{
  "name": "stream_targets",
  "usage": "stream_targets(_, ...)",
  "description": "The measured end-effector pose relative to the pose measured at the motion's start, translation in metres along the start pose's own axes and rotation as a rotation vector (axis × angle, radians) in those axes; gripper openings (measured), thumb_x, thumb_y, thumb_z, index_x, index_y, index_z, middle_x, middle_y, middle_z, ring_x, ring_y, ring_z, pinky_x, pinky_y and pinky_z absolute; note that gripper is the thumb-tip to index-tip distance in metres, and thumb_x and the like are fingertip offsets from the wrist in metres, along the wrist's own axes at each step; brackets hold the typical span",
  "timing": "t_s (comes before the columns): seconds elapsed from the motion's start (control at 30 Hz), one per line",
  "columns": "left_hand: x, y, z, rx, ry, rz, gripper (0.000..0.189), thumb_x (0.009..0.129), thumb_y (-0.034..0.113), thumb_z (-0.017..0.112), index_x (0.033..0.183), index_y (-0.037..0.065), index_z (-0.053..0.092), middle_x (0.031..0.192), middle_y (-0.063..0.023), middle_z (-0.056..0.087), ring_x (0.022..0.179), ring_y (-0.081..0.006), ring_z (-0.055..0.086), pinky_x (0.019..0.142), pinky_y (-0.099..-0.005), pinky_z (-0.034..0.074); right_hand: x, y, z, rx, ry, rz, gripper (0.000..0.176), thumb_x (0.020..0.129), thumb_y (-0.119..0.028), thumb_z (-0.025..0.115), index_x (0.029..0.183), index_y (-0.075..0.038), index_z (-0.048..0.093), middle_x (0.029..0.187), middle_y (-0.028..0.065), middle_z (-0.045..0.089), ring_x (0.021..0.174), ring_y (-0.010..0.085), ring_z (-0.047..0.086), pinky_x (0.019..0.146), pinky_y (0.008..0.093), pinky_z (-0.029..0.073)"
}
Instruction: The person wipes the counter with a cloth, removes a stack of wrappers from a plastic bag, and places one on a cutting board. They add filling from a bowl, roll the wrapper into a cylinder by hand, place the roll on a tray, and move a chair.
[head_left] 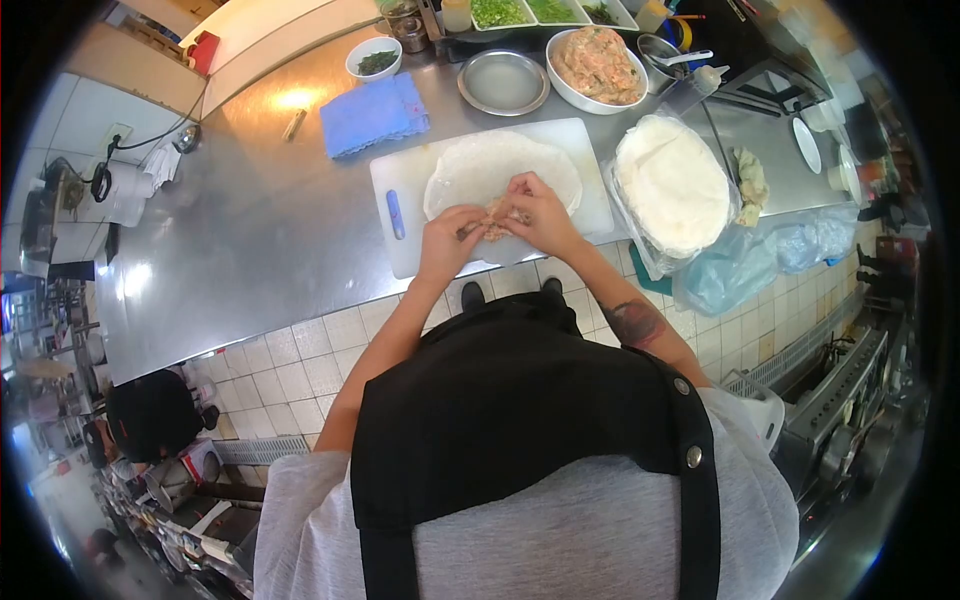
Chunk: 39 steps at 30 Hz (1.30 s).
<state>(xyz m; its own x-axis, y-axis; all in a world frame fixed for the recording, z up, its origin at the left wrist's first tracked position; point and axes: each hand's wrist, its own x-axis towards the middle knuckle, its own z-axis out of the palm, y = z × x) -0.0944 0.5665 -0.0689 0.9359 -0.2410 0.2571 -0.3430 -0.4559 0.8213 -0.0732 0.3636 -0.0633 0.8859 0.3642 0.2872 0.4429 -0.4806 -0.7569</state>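
A round, thin sheet of white wrapper (470,168) lies on a white cutting board (400,258) with a blue-marked handle slot. On the near part of the wrapper sits a lump of pinkish minced filling (492,232). My left hand (452,238) pinches the filling's left side with bent fingers. From the right, my right hand (543,215) has its fingertips closed on the same lump, and the two hands nearly meet. Fingers partly cover the filling. Right of the board, a stack of round white wrappers (672,185) rests in clear plastic.
Behind the board are a folded blue cloth (374,115), a round metal dish (503,82) and a white bowl of minced filling (598,70). A small bowl of dark greens (375,60) and trays of chopped greens (500,12) stand farther back. Plastic bags (735,268) hang at the counter's right edge.
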Motion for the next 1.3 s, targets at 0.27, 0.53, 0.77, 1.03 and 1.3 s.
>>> stream_targets(0.27, 0.011, 0.006, -0.007, 0.064, -0.051, 0.157, 0.036, 0.066, 0.005, 0.077, 0.101, 0.005, 0.069, 0.107, -0.0124, 0.065, 0.097, -0.0286, 0.063, 0.084, -0.0355, 0.049, 0.002, -0.005, -0.004, -0.273, -0.074, -0.144, 0.034, 0.065, -0.024, 0.078, 0.096, -0.014, 0.068, 0.103, 0.0036, 0.058, 0.102, 0.0224, 0.055, 0.09, 0.0374, 0.037)
stream_targets(0.53, 0.011, -0.004, 0.003, 0.039, -0.106, 0.037, 0.026, 0.064, 0.0, 0.075, 0.089, 0.003, 0.069, 0.09, -0.0102, 0.068, 0.087, -0.0285, 0.062, 0.076, -0.0366, 0.049, 0.001, 0.01, -0.006, -0.256, -0.147, -0.099, 0.024, 0.067, -0.022, 0.076, 0.089, -0.017, 0.071, 0.091, -0.0024, 0.06, 0.093, 0.0184, 0.056, 0.086, 0.0368, 0.038)
stream_targets(0.77, -0.004, -0.011, -0.015, 0.085, 0.028, 0.137, 0.024, 0.066, 0.007, 0.077, 0.089, 0.005, 0.07, 0.098, -0.0046, 0.069, 0.094, -0.0236, 0.062, 0.082, -0.0376, 0.045, 0.005, -0.012, -0.019, -0.137, -0.105, -0.034, 0.024, 0.065, -0.021, 0.079, 0.087, -0.016, 0.072, 0.091, -0.0015, 0.062, 0.096, 0.0205, 0.056, 0.088, 0.0359, 0.037)
stream_targets(1.03, -0.012, -0.017, -0.012, 0.289, 0.054, 0.151, 0.026, 0.068, 0.008, 0.075, 0.094, 0.008, 0.07, 0.102, -0.0022, 0.068, 0.101, -0.0236, 0.058, 0.092, -0.0387, 0.038, 0.007, -0.003, 0.0, -0.17, -0.101, -0.059, 0.009, 0.07, -0.023, 0.075, 0.075, -0.017, 0.07, 0.088, -0.005, 0.059, 0.092, 0.0148, 0.056, 0.08, 0.0361, 0.035)
stream_targets(1.3, -0.004, 0.006, -0.02, 0.188, -0.003, 0.101, 0.041, 0.067, 0.011, 0.078, 0.106, 0.008, 0.067, 0.105, -0.0064, 0.068, 0.097, -0.025, 0.06, 0.088, -0.0362, 0.041, 0.01, -0.027, -0.007, -0.146, -0.145, 0.107, 0.015, 0.07, -0.027, 0.074, 0.079, -0.018, 0.067, 0.087, -0.0049, 0.06, 0.089, 0.017, 0.059, 0.075, 0.0392, 0.037)
